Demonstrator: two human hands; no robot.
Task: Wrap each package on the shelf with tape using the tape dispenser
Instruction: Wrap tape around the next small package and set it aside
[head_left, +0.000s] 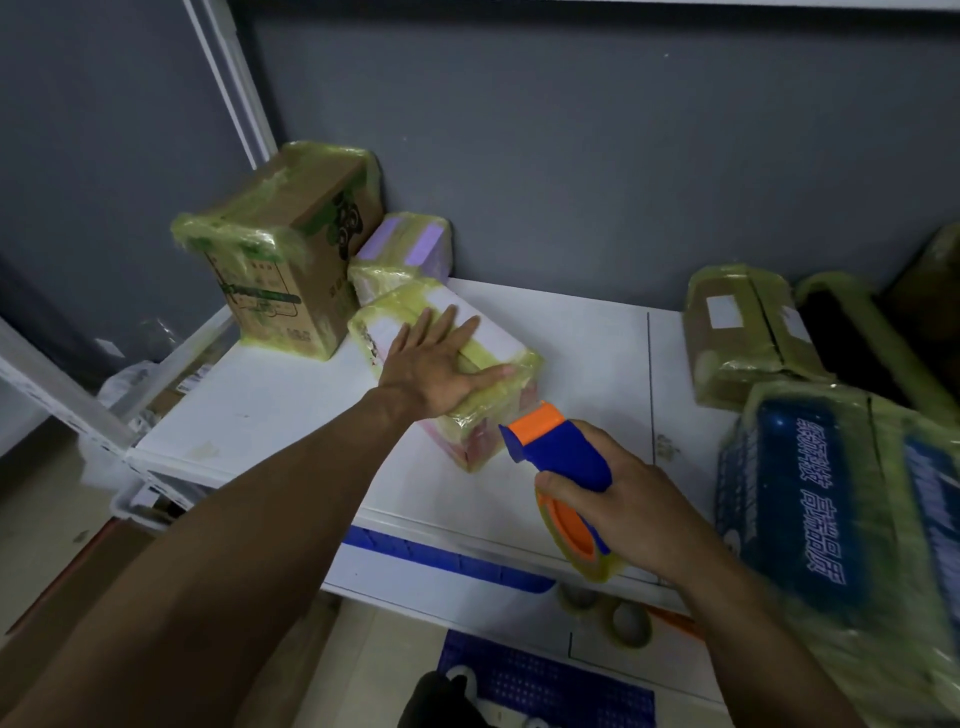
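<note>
Right hand (639, 499) curled round the tape dispenser (561, 452), whose orange mouth sits at the package's near corner.
Its fingers grip the blue handle just above the roll. The left hand (441, 364) lies flat on top of the package (493, 338) with fingers spread. The package lies mid-shelf (587, 353) and is already banded in yellowish tape. To do this pass well, the flat hand should probably pin the package against sliding while the dispenser pulls low and taut, so the band lands unwrinkled. Other taped packages (291, 260) stand at both ends.
</note>
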